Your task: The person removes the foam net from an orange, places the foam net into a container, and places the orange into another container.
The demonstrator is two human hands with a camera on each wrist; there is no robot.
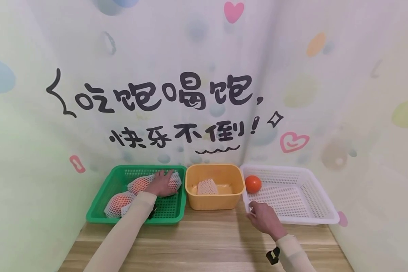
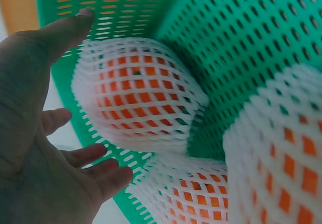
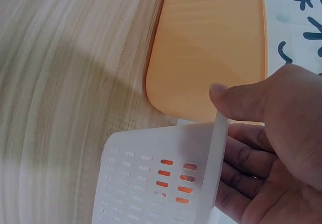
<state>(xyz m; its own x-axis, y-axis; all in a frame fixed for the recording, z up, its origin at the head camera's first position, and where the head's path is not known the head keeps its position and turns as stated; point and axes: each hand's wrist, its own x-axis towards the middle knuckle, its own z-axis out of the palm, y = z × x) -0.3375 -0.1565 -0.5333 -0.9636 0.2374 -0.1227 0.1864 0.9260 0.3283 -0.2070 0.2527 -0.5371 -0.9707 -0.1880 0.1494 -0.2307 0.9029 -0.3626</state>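
Note:
In the green basket (image 1: 171, 215) lie several orange-red round fruits in white foam nets. Over the netted fruit (image 2: 138, 93) at the basket's right end, my left hand (image 1: 160, 184) reaches down with fingers spread. The left wrist view shows a gap between hand and fruit. My right hand (image 1: 266, 220) grips the rim of the white basket (image 1: 289, 200) at its near left corner, thumb on one side and fingers on the other. One bare orange-red fruit (image 1: 253, 184) sits in that basket's left end.
Between the baskets stands a yellow bin (image 1: 215, 203) with a white foam net (image 1: 207, 187) in it. All three stand along the back of a wooden table (image 1: 207, 241). A printed wall sheet (image 1: 190, 49) rises behind them.

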